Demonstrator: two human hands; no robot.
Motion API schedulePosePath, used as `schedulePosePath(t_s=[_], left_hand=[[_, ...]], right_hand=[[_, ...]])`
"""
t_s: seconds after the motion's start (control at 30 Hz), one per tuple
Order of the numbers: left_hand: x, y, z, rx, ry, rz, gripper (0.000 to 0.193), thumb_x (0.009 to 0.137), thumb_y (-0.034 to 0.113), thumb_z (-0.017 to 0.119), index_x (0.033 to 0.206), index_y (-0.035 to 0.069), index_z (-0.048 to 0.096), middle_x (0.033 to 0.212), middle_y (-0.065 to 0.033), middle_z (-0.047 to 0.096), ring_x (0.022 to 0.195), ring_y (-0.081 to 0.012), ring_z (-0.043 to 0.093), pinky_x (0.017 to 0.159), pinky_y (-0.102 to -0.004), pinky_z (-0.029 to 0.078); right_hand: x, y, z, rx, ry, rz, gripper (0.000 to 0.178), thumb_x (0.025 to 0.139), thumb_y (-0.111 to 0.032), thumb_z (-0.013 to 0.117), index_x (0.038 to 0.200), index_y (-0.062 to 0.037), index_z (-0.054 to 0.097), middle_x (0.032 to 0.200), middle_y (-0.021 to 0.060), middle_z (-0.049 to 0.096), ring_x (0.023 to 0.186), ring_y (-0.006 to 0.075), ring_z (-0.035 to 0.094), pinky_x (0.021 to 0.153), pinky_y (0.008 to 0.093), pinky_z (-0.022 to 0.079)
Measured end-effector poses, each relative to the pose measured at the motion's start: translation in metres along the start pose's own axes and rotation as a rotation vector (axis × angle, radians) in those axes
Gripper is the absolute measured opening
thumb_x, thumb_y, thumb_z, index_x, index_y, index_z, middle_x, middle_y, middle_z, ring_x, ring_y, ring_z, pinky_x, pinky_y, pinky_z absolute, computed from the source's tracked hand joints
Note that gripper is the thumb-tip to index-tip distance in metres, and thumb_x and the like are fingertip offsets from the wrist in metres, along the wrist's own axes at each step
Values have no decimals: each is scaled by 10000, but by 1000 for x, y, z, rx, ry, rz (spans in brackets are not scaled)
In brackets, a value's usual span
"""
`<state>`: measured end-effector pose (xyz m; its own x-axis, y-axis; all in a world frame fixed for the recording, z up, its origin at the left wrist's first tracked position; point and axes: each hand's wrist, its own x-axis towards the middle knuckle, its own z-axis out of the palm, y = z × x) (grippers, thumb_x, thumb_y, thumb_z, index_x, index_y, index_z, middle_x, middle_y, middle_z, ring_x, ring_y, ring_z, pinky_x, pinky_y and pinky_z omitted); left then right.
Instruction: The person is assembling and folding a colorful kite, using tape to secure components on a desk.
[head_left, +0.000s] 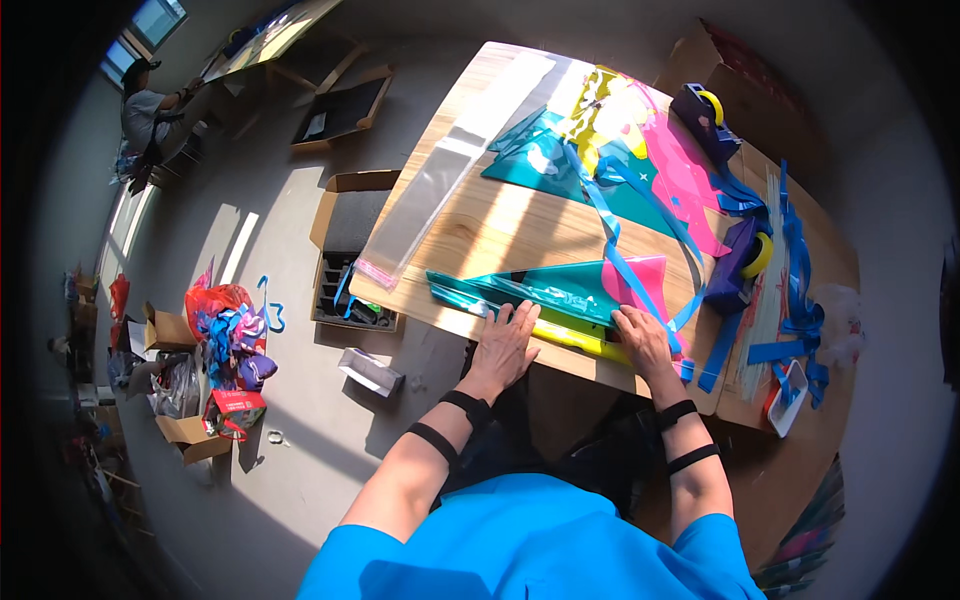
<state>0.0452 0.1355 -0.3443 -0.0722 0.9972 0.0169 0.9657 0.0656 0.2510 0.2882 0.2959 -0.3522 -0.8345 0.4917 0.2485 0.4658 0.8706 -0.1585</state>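
Note:
A folded kite of shiny teal, pink and yellow film lies along the near edge of the wooden table. My left hand rests on its yellow lower edge with the fingers spread out. At the right end, my right hand is closed over the film, the fingers curled on its edge. A blue ribbon runs from the folded kite up to a second kite, spread out farther back in teal, pink and yellow. To the left lies a long clear plastic sleeve.
Two tape dispensers stand at the right, beside thin pale rods and blue ribbons. A white tray sits at the right edge. Left on the floor are an open box and colourful bags. Another person is far left.

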Motion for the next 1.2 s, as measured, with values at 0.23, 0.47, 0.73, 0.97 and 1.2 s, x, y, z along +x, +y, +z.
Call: schedulePosePath(t_s=[0.23, 0.47, 0.73, 0.97, 1.2], left_hand=[[3, 1, -8, -77, 47, -19, 776, 810, 286, 715, 1443, 25, 350, 1515, -104, 302, 1156, -305, 442, 1020, -423, 386], [8, 7, -2, -40, 1, -62, 746, 789, 250, 727, 1422, 7, 417, 1502, -105, 351, 1171, -331, 450, 1021, -398, 429], [14, 11, -14, -83, -16, -94, 760, 763, 240, 755, 1402, -11, 431, 1513, -114, 334, 1158, -320, 467, 967, -407, 489], [17, 6, 1, -74, -2, -134, 751, 775, 266, 755, 1380, -49, 443, 1503, -120, 363, 1106, -298, 483, 950, -373, 488], [23, 7, -2, -38, 28, -187, 696, 816, 302, 714, 1383, -8, 455, 1502, -113, 354, 1141, -313, 481, 934, -388, 507]], right_hand=[[-16, 3, -3, -360, 53, -32, 331, 825, -142, 567, 1145, -109, 643, 1139, 106, 593, 1067, 230, 568, 874, 360, 469], [-31, 7, 4, -295, 22, 155, 289, 816, -137, 578, 1089, -69, 644, 935, 56, 562, 917, 205, 561, 710, 357, 447], [-32, 4, 3, -153, -17, 192, 408, 823, -270, 688, 1158, -49, 613, 977, 78, 560, 930, 241, 559, 763, 364, 452], [-28, -35, 3, -274, -9, 395, 531, 839, -360, 672, 1254, -45, 572, 1143, 112, 558, 1070, 264, 526, 932, 432, 414], [-26, -53, 19, -176, 49, 376, 573, 815, -398, 692, 1270, -68, 585, 1273, 134, 541, 1187, 289, 510, 1002, 436, 398]])
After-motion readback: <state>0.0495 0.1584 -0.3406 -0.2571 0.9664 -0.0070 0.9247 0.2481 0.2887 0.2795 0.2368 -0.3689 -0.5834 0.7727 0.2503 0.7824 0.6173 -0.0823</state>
